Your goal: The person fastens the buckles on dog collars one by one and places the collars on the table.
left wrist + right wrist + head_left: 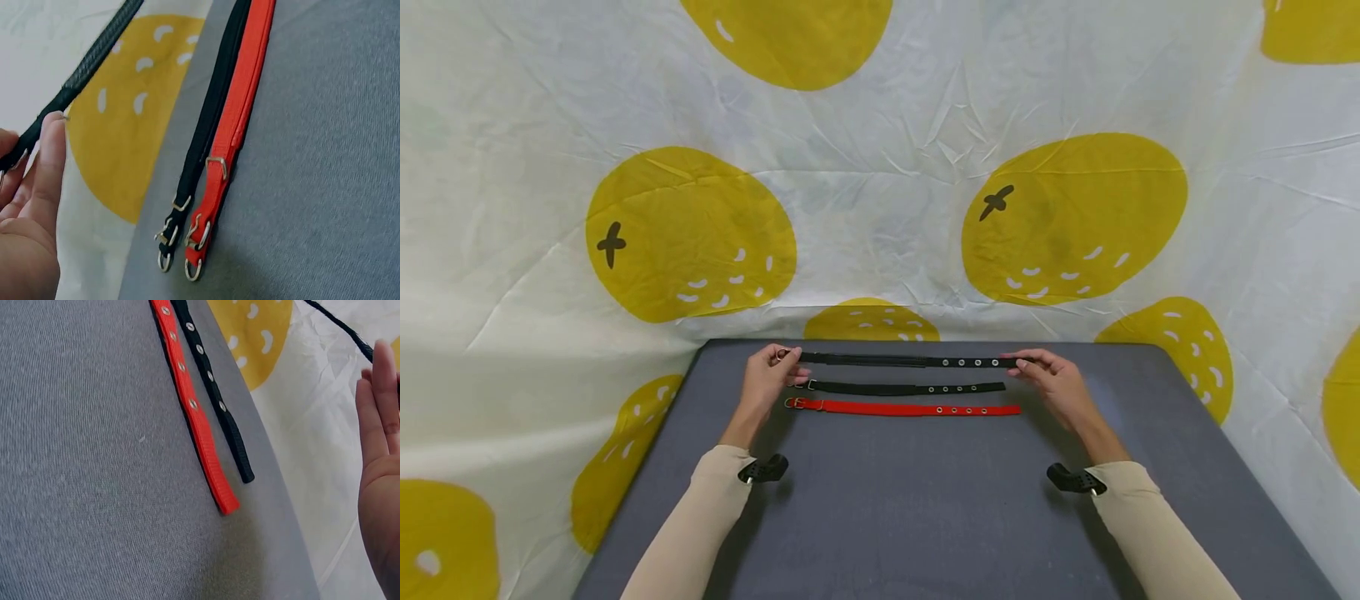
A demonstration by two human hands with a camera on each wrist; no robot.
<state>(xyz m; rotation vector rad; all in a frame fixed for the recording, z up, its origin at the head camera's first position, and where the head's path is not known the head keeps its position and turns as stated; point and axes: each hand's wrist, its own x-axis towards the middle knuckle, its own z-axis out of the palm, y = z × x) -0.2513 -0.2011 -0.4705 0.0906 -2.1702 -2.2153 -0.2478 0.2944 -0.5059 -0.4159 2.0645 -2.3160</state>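
A black collar (880,361) with metal eyelets is stretched level between both hands near the table's far edge. My left hand (763,382) pinches its buckle end, while my right hand (1056,385) pinches the eyelet end. Closer to me, a second black collar (868,389) lies straight on the table, and a red collar (872,409) runs alongside it. Both have buckles and rings on the left and eyelets on the right. In the left wrist view, the left fingers (53,147) cover part of the held collar. The right wrist view largely hides the right hand's pinch.
The dark grey table (910,508) fills the lower middle. Behind it hangs a white cloth (880,233) printed with large yellow fruit. Black wrist straps with protruding parts sit on the left (763,469) and right sleeves.
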